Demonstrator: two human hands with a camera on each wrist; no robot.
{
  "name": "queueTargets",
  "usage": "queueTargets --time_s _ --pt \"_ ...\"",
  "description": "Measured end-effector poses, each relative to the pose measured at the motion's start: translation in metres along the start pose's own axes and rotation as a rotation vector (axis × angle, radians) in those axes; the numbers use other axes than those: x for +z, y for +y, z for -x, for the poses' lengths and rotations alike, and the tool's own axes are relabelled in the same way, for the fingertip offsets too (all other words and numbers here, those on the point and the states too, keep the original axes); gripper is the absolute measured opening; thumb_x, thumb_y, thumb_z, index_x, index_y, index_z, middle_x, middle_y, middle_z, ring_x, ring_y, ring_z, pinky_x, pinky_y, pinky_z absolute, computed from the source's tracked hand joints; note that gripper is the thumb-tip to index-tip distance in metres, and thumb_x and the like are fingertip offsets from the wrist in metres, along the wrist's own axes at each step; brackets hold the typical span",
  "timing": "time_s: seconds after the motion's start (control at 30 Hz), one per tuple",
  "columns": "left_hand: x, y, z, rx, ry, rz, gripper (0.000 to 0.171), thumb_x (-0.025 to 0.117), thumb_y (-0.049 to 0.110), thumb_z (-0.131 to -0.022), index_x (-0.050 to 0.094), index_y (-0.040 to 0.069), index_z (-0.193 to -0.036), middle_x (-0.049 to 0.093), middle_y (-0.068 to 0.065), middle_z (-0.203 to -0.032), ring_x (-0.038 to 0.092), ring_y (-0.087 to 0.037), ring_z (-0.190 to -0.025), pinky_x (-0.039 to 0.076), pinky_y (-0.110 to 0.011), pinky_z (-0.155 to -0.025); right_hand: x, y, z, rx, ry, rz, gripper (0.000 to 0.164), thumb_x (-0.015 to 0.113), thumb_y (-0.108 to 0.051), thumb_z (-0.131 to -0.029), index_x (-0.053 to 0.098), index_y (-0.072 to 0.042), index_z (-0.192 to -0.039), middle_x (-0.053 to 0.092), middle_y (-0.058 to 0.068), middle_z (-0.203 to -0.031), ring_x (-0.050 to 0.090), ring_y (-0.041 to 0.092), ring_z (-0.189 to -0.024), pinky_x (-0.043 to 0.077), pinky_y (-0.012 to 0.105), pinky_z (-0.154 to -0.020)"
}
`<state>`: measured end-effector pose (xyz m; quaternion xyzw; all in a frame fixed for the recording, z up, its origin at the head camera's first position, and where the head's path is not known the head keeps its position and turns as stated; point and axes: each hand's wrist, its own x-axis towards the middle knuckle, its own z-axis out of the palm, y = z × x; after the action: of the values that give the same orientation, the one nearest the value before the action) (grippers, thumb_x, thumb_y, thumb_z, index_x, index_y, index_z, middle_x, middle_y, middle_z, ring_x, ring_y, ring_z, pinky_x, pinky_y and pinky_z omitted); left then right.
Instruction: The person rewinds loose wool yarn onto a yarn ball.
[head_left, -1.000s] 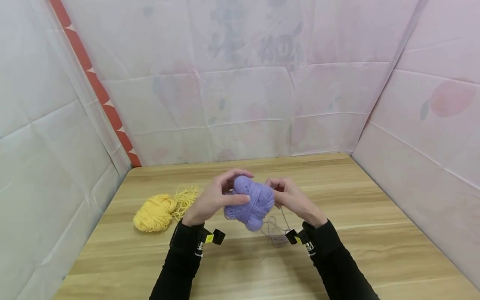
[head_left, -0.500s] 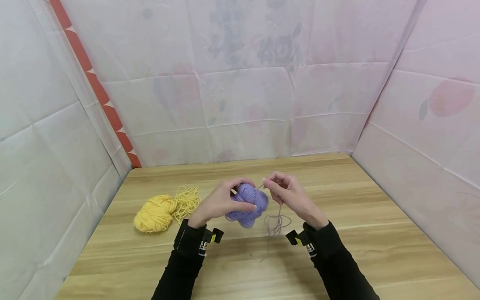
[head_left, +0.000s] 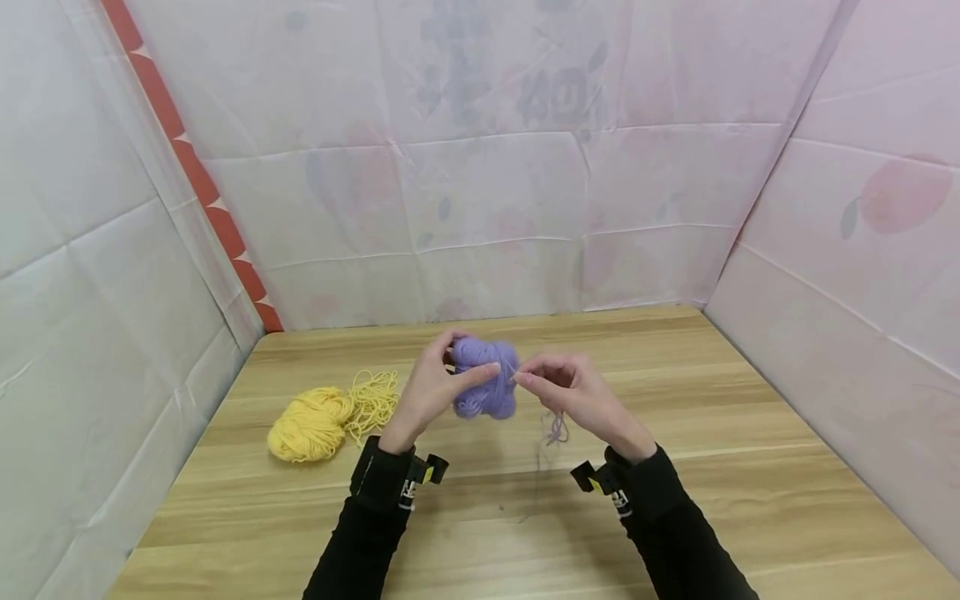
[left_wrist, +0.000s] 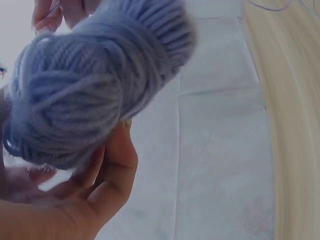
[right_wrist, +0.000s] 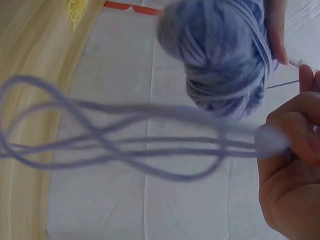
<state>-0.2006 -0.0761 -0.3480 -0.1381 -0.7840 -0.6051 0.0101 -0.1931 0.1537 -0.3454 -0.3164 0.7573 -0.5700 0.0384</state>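
Above the table, my left hand (head_left: pixel 429 390) grips a purple ball of yarn (head_left: pixel 486 403), thumb across its near side and fingers behind it. The ball's wound strands fill much of the left wrist view, with the left fingers (left_wrist: pixel 117 175) beneath. Close to the ball's right side, my right hand (head_left: pixel 577 396) pinches a purple strand (right_wrist: pixel 283 84) that runs to the ball. Loose purple loops (head_left: pixel 557 429) hang from that hand's curled lower fingers; a thin tail trails toward the tabletop. In the right wrist view these loops stretch across the foreground, slightly blurred.
A yellow ball of yarn (head_left: pixel 307 425) lies on the wooden table (head_left: pixel 712 517) at the left, with tangled yellow strands (head_left: pixel 372 400) beside it, partly near my left wrist. Pale printed sheets (head_left: pixel 495 200) enclose the table at the back and both sides.
The purple ball has turned and risen slightly in the left hand. After drawing away from the ball, the right hand is back near it. The hanging loops are lifted off the table and look more bunched.
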Motion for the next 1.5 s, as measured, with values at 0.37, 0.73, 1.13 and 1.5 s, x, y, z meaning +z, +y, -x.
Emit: queueTargets --time_s 0.37,0.73,1.13,1.5 --pt "-0.002 0.001 -0.003 0.041 0.126 0.286 0.042 0.069 0.020 -0.089 0.044 0.010 -0.120 0.054 -0.014 -0.122 0.060 -0.027 -0.108 0.057 -0.037 -0.084 0.009 0.006 -0.006 -0.056 -0.097 0.054 0.016 0.062 -0.008 -0.093 0.072 0.000 -0.102 0.058 0.005 -0.069 0.048 0.006 -0.052 0.041 0.023 -0.044" --pt "-0.006 0.003 -0.002 0.059 0.145 0.456 0.033 0.063 0.016 -0.093 0.046 0.010 -0.120 0.055 -0.008 -0.115 0.058 -0.021 -0.103 0.054 -0.030 -0.085 0.007 0.018 -0.010 0.033 -0.124 0.041 0.016 0.061 -0.012 -0.094 0.073 -0.003 -0.101 0.053 0.001 -0.065 0.045 0.003 -0.051 0.038 0.020 -0.042" --pt "-0.011 0.005 0.004 0.094 -0.168 0.510 0.039 0.064 0.013 -0.092 0.049 0.006 -0.127 0.056 -0.006 -0.111 0.060 -0.017 -0.097 0.056 -0.030 -0.081 -0.004 0.025 -0.008 0.066 -0.105 -0.021 0.012 0.051 -0.002 -0.095 0.061 -0.001 -0.089 0.043 -0.007 -0.060 0.040 0.004 -0.052 0.035 0.023 -0.044" --pt "-0.008 0.005 0.007 0.091 -0.454 0.164 0.047 0.077 0.016 -0.082 0.059 0.018 -0.124 0.060 -0.010 -0.118 0.062 -0.024 -0.104 0.057 -0.042 -0.084 -0.003 0.019 -0.008 0.160 0.016 -0.053 0.019 0.054 -0.021 -0.099 0.059 -0.006 -0.088 0.048 -0.008 -0.065 0.042 0.004 -0.054 0.037 0.020 -0.047"
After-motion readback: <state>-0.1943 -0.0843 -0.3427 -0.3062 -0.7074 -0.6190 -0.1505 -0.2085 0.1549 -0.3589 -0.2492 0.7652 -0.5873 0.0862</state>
